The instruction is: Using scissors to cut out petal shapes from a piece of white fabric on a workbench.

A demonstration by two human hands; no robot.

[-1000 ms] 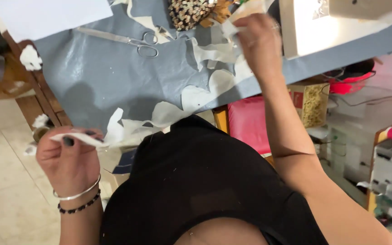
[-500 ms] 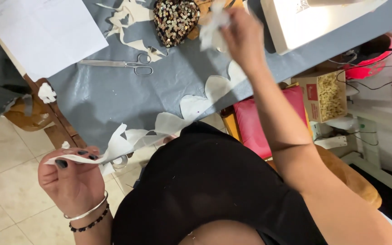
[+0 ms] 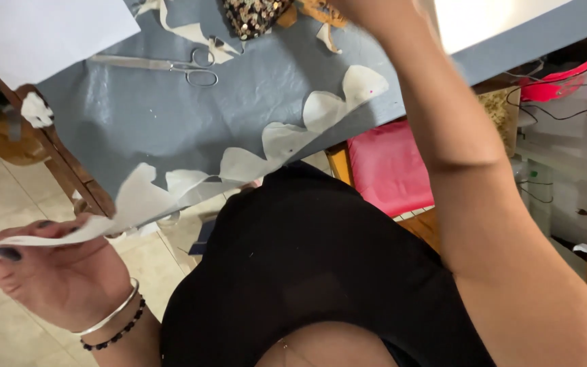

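The person is stretching a long white scalloped strip (image 3: pixel 259 146) across the grey-covered bench (image 3: pixel 137 115), so the step in hand looks like pulling it out straight. The left hand (image 3: pixel 56 272), at the lower left of the frame, is pinching one end of the strip between thumb and fingers, its grip closed on it. The right hand (image 3: pixel 375 17), at the top centre, is raised and partly cut off by the frame edge; I cannot tell whether its grip is closed or holding anything. The strip is running from the lower left up toward the centre right, lying along the bench's near edge. A next move would call for keeping the thin strip taut without tearing it.

Counted: one strip with about six scallops showing, one pair of scissors (image 3: pixel 171 66) at the upper left, one white sheet (image 3: pixel 42 30) at the upper left corner, one sequinned piece (image 3: pixel 256 15) at the top, and several white offcuts (image 3: pixel 191 30) beside it.
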